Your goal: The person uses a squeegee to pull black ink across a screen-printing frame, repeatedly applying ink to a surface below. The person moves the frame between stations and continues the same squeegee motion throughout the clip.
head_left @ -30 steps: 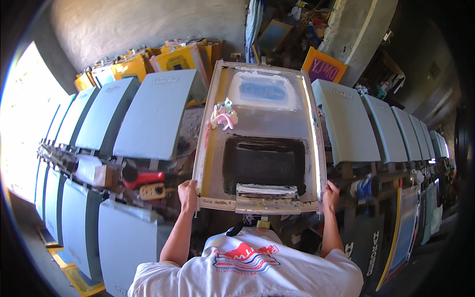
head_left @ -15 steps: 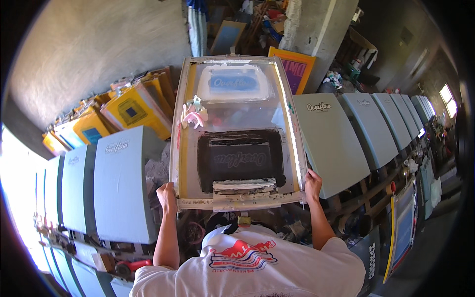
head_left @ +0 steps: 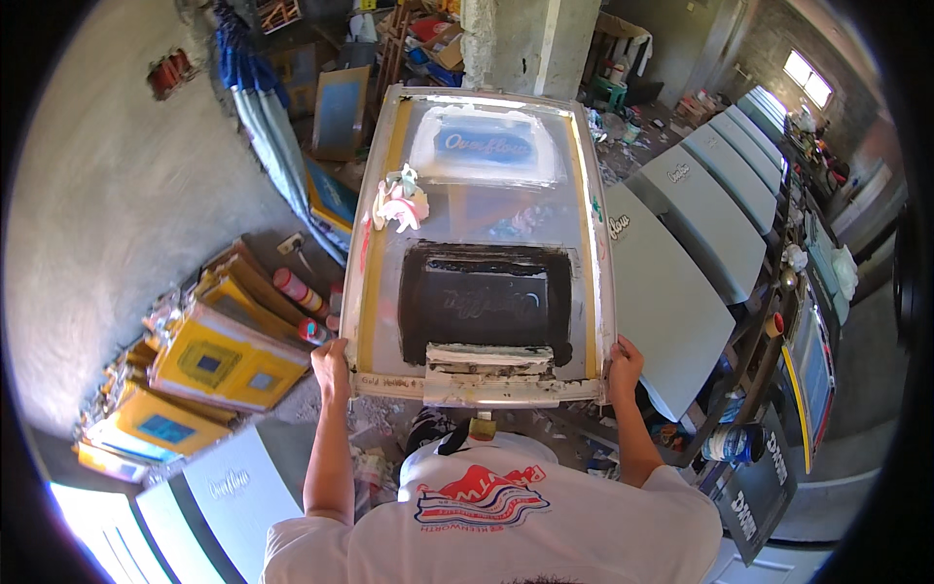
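Observation:
I hold a screen-printing frame [head_left: 605,292] in front of me by its two sides, near its lower corners. My left hand [head_left: 331,368] is closed on the left side and my right hand [head_left: 625,368] on the right. On its mesh are a white-bordered blue patch [head_left: 486,144] at the far end and a black ink-smeared patch [head_left: 486,302] at the near end. A crumpled pink and white piece [head_left: 401,206] lies at the left. A pale squeegee-like strip [head_left: 488,362] lies along the near edge. My torso in a white shirt fills the bottom.
Rows of pale grey-blue panels [head_left: 652,321] run along the right and lower left. Yellow screen frames [head_left: 219,355] lean at the left wall, beside spray cans [head_left: 297,290] and a hanging blue curtain [head_left: 263,127]. A concrete pillar [head_left: 506,39] and piled clutter [head_left: 428,44] stand behind.
My view has swung leftward, bringing the wall, curtain and cans into sight. The frame has moved with me and sits slightly higher in view. Both hands have kept their grip.

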`<state>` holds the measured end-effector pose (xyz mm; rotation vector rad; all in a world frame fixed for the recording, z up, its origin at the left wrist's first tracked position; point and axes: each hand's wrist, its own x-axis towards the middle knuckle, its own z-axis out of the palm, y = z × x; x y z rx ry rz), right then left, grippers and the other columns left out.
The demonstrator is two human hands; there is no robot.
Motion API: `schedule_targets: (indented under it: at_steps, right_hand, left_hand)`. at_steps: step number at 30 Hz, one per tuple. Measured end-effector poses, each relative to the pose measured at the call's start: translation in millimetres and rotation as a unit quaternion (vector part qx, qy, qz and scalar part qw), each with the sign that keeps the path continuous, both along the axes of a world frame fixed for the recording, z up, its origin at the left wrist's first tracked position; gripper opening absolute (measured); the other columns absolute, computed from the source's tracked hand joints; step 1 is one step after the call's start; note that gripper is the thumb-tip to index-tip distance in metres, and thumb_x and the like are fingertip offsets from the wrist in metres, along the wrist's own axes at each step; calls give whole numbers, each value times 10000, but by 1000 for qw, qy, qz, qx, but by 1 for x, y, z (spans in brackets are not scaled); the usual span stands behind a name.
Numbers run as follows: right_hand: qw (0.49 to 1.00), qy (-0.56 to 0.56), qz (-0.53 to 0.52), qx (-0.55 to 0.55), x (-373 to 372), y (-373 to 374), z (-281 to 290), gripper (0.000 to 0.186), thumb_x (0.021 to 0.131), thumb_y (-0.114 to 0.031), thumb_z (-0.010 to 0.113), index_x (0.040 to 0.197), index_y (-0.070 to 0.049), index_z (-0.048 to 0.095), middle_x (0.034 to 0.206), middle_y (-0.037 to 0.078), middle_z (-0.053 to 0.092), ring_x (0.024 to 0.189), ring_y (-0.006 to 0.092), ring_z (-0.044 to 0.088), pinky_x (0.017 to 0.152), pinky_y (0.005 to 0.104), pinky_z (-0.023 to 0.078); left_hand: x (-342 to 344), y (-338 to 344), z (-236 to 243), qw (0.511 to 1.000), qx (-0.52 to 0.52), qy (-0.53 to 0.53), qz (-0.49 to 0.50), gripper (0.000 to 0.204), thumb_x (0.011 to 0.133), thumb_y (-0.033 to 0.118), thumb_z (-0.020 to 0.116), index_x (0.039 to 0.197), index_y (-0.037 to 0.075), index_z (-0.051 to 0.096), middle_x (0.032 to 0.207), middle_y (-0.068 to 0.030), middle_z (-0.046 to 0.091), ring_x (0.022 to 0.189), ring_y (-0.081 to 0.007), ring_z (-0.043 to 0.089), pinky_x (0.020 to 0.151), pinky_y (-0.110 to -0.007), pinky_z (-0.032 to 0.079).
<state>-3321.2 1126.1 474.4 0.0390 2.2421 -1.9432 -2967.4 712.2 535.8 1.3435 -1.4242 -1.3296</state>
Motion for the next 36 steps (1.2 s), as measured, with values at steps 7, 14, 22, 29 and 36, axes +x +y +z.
schedule_targets:
  at_steps: [7,14,22,29,36]
  right_hand:
    - [995,-16,-95,-2,18,-65,25,341,942,-40,623,1255,90,662,909,103,712,775,131,615,738,283,490]
    - [976,21,-210,52,32,-96,-1,326,931,-76,634,1210,82,693,831,110,723,682,132,617,632,291,492]
    - [938,-31,-343,44,9,-170,-11,352,907,-89,660,1205,94,692,782,78,706,627,84,582,533,253,427]
    - [918,-5,-393,-45,-10,-229,-5,398,876,-102,652,1213,108,679,773,103,708,649,115,605,570,283,458]
    - [875,-77,-478,35,-89,-263,37,416,856,-83,601,1214,114,675,752,112,694,640,128,597,572,301,464]
  left_hand:
    - [-74,-123,16,995,-6,-1,-96,258,823,172,637,718,-62,663,646,-4,546,610,-106,455,568,-323,372]
    - [-171,-202,22,977,11,-58,-205,257,829,165,629,685,-47,616,623,12,520,596,-105,432,550,-334,347]
    - [-325,-295,0,943,-25,-26,-330,248,816,146,625,675,-55,591,631,7,520,614,-103,434,558,-327,348]
    - [-449,-351,20,891,-46,-16,-451,257,842,143,609,723,-83,639,653,3,543,611,-112,458,568,-325,367]
    - [-630,-362,18,861,-16,-18,-508,258,832,115,615,623,15,502,643,49,435,605,-88,391,559,-326,288]
